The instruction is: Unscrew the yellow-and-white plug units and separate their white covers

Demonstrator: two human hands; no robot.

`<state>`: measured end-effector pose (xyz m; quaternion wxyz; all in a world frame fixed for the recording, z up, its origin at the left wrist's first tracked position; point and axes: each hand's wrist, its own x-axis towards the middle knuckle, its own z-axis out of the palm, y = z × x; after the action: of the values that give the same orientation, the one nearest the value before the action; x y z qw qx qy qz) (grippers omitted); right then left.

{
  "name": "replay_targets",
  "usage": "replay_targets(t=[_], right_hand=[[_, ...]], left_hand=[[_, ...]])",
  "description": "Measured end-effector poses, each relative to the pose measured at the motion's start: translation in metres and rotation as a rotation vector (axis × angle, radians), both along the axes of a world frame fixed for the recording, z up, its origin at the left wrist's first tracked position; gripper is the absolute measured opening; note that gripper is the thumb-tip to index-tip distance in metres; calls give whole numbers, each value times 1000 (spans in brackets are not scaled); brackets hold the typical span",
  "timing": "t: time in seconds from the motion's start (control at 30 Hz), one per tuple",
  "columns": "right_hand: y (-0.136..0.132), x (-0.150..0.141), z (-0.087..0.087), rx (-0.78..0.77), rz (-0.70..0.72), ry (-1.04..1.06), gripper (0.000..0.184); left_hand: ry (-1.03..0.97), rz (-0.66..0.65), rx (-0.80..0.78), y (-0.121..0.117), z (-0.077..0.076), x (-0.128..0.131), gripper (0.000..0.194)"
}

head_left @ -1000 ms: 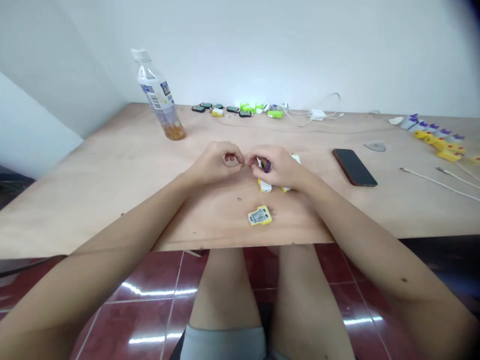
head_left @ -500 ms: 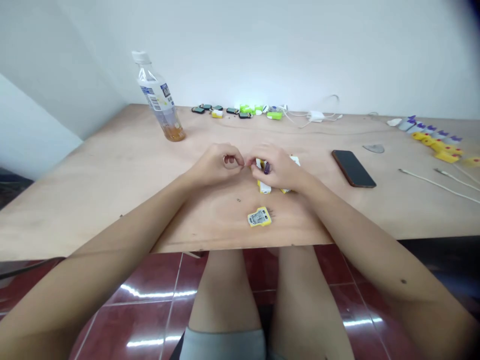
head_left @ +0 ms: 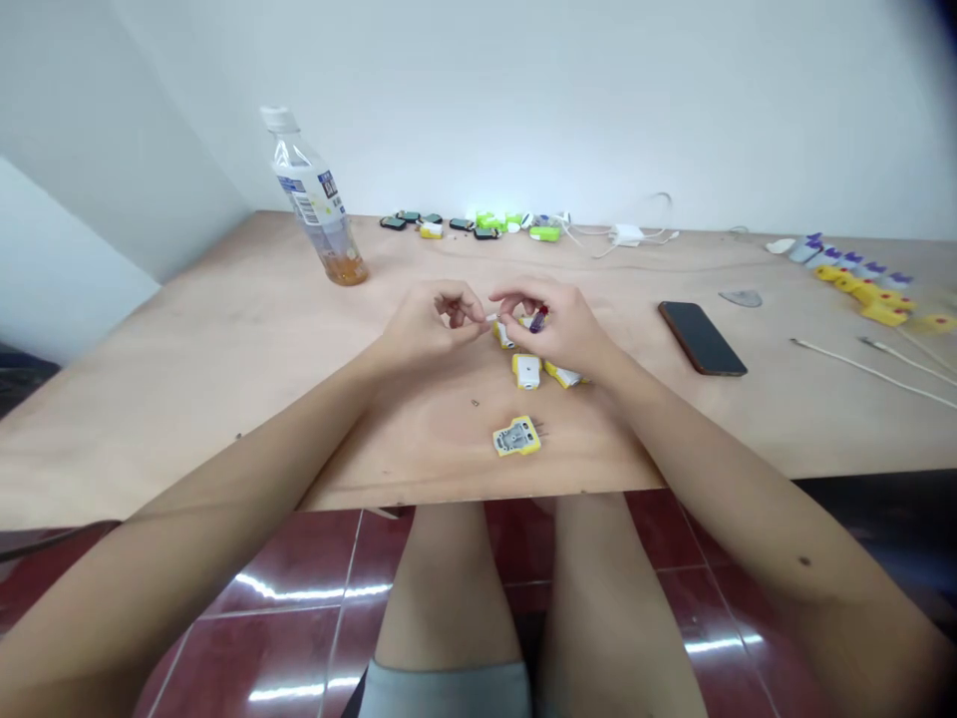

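My left hand (head_left: 441,321) is closed in a pinch on a small pale piece (head_left: 491,317) too small to name. Just to its right, my right hand (head_left: 549,317) curls around a screwdriver (head_left: 539,319); its purple-red handle shows between the fingers, the rest is hidden. Beneath the right hand lie several yellow-and-white plastic housings, among them one housing (head_left: 527,370) lying white side up and a tilted one (head_left: 562,375). Nearer the table edge is an opened yellow housing half (head_left: 517,436) with a grey inside and thin pins. A tiny screw (head_left: 475,403) lies left of it.
A tall drink bottle (head_left: 318,204) stands at back left. Dark and green small cases (head_left: 485,221) line the wall beside a white charger (head_left: 626,235). To the right are a phone (head_left: 701,339), a grey flat piece (head_left: 742,298), white cables (head_left: 871,371) and yellow parts (head_left: 871,292).
My right hand's fingers have opened slightly and lifted, so the small pale piece at my left fingertips and more of the housings now show. The screwdriver handle has turned a little.
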<state>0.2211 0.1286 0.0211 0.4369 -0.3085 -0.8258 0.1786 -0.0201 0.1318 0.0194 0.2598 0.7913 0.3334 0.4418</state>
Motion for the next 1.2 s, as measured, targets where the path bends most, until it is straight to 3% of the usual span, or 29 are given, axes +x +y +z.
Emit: replay_targets(t=[0.43,0.77,1.2], right_hand=[[0,0,0,62,3,-59,28],[1,-2,-2,71,31,-66,24],[1,-2,-2,3,1,-99,17]], left_hand=[[-10,-16,-48,1,1,1,24],[5,-82,-63,2,-1,0,15],[19,-109,40,3,-1,-3,21]])
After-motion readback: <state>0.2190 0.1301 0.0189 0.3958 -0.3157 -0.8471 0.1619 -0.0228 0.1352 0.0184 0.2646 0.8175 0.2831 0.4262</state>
